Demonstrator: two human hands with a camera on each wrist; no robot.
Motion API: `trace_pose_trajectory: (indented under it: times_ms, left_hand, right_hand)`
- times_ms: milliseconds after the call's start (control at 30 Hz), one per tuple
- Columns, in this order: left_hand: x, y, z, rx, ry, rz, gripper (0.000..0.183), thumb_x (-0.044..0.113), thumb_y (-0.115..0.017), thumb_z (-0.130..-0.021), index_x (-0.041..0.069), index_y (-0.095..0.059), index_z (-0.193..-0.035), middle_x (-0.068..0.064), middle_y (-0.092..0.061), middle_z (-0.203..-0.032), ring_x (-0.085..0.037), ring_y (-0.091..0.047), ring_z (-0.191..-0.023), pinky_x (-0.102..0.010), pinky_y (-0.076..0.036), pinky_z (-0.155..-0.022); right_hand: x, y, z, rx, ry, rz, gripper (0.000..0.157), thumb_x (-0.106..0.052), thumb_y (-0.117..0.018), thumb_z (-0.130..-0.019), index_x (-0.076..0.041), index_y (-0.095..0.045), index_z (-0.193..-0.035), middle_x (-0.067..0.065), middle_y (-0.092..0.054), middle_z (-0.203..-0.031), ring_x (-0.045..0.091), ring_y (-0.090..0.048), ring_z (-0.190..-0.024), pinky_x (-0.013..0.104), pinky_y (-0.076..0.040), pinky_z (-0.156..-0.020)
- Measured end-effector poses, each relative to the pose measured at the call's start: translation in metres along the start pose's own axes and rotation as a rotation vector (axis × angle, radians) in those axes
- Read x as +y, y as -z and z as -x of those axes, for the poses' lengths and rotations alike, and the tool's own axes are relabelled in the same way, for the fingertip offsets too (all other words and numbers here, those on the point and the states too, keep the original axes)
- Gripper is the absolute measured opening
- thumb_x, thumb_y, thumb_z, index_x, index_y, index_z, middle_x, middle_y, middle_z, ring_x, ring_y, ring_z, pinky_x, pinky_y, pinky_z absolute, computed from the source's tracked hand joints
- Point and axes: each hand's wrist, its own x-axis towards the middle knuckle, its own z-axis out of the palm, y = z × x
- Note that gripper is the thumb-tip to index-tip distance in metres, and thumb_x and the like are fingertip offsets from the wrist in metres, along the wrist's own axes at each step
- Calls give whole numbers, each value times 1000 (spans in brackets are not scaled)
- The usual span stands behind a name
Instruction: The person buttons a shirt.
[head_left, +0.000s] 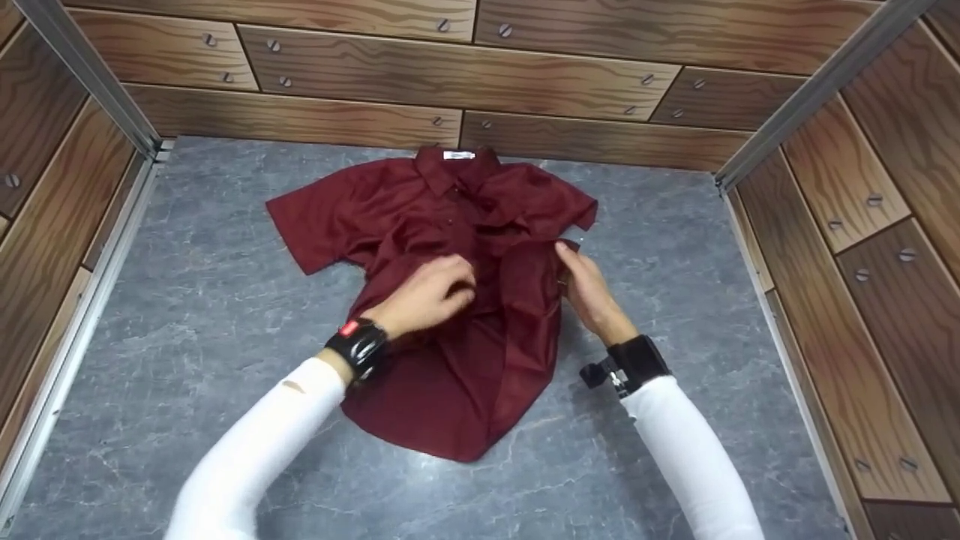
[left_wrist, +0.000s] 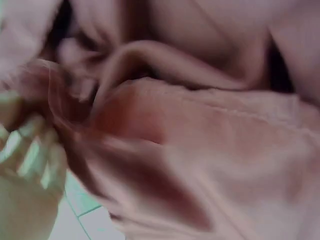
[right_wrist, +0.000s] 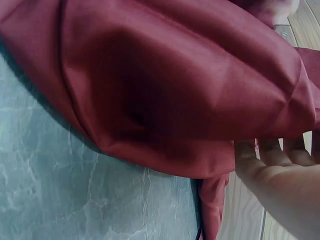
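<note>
A dark red short-sleeved shirt point(head_left: 450, 405) lies on the grey surface, collar at the far end and white label showing. My left hand point(head_left: 431, 294) is over the middle of the shirt, its fingers curled and its thumb close to them. In the left wrist view, blurred, the left hand point(left_wrist: 32, 155) has bunched cloth point(left_wrist: 70, 100) at its fingers. At the shirt's right edge, my right hand point(head_left: 589, 292) grips a raised fold, thumb on top. The right wrist view has several fingers of that hand point(right_wrist: 280, 172) tucked beneath the cloth point(right_wrist: 200, 90).
Walls printed with wooden planks point(head_left: 465, 67) enclose the back and both sides. Metal rails point(head_left: 90, 300) run along the edges of the grey marbled surface point(head_left: 660, 247). Both wrists carry black straps, the right one with a small camera point(head_left: 596, 373).
</note>
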Motion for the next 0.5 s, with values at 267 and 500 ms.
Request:
trace_pose_trajectory:
  times_ms: [267, 500]
  left_hand:
    - [20, -10, 23, -542, -54, 254, 25, 16, -52, -80, 20, -56, -105, 13, -60, -89, 2, -55, -80, -18, -44, -69]
    - [19, -12, 39, -722, -36, 414, 36, 9, -48, -81, 20, -57, -114, 11, -65, -97, 0, -58, -90, -19, -45, -73]
  right_hand:
    - [-11, -3, -4, -62, 105, -166, 55, -38, -37, -94, -6, -28, -137, 3, -36, -138, 13, -36, -123, 31, -28, -101]
    - [-5, -29, 17, -372, 24, 266, 33, -39, -53, -86, -15, -57, -109, -6, -57, -104, 9, -52, -98, 26, -38, -89]
